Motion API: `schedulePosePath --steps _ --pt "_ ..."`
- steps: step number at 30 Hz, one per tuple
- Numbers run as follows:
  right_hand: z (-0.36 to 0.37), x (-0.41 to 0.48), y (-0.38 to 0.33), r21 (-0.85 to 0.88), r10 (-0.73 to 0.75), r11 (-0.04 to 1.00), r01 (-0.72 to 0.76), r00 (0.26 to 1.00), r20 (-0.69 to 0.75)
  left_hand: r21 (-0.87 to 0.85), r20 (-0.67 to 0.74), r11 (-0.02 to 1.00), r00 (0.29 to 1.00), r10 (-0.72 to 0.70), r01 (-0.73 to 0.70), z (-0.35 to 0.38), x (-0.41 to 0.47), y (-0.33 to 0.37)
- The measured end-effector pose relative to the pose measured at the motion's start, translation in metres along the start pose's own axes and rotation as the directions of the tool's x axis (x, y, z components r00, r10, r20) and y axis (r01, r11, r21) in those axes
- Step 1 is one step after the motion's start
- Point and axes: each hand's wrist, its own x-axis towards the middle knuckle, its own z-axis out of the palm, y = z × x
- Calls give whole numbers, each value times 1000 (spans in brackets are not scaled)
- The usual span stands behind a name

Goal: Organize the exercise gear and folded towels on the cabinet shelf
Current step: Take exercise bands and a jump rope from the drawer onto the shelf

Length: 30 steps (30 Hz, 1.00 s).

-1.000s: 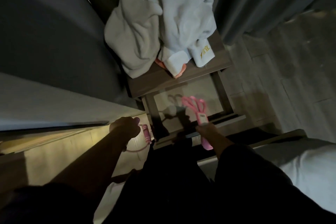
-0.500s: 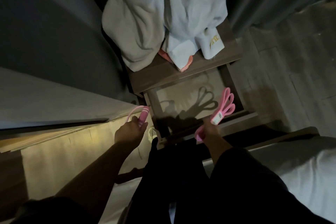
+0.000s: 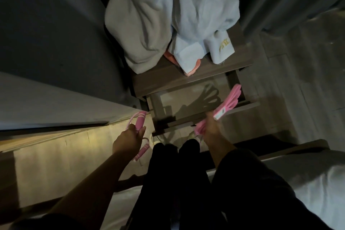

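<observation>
Down at the left, beside the cabinet's front corner, the left hand [image 3: 128, 140] has its fingers [image 3: 131, 128] curled round one pink handle of a jump rope [image 3: 139, 120]. That handle sticks out past the knuckles, a loop of cord arcs off to its left, and the second handle [image 3: 141, 153] hangs just under the hand. Further along, the cabinet [image 3: 168, 82] carries a rumpled beige towel [image 3: 138, 30] on its top, touching a pale blue towel [image 3: 201, 11] to the right, with an orange cloth [image 3: 195, 65] peeking out beneath the blue one. Below the top, the shelf [image 3: 179, 99] shows only shadows. At the right, the right hand [image 3: 211, 128] grips a bundle of pink resistance bands [image 3: 234, 95] just behind its white label. The loops reach up and rightward from the fingers over the shelf's right end, and a short tail pokes out behind the hand.
</observation>
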Motion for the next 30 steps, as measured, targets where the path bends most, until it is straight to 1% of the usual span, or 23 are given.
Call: schedulePosePath --steps 3,7,13,17,19,21,23,27,30 --pt "13 5 -15 63 -65 996 63 998 26 -10 -5 1000 1000 -11 11 -1 4 0" --pt "35 12 -25 176 -88 982 71 992 89 -38 -5 999 1000 -28 28 -2 6 0" --pt "62 23 -33 282 -155 948 150 988 -4 -23 -13 1000 1000 -20 19 -2 15 -5" --pt "73 28 -41 307 -96 945 113 993 -69 -21 -8 1000 1000 -2 2 1 18 -9" --pt "77 34 -43 268 -114 954 131 990 -77 -18 -10 1000 1000 2 -2 2 19 -10" --pt "83 32 -46 316 -123 939 135 991 -58 -12 -3 1000 1000 -5 5 3 20 -10" --pt "89 31 -55 360 -91 926 111 993 -72 -14 3 1000 1000 -6 6 4 22 -10" --pt "102 34 -70 394 -102 916 76 994 45 -30 -12 1000 1000 -1 0 3 25 -12" --pt "107 39 -78 479 -86 877 45 994 63 -20 -29 1000 1000 -6 5 0 27 -14"
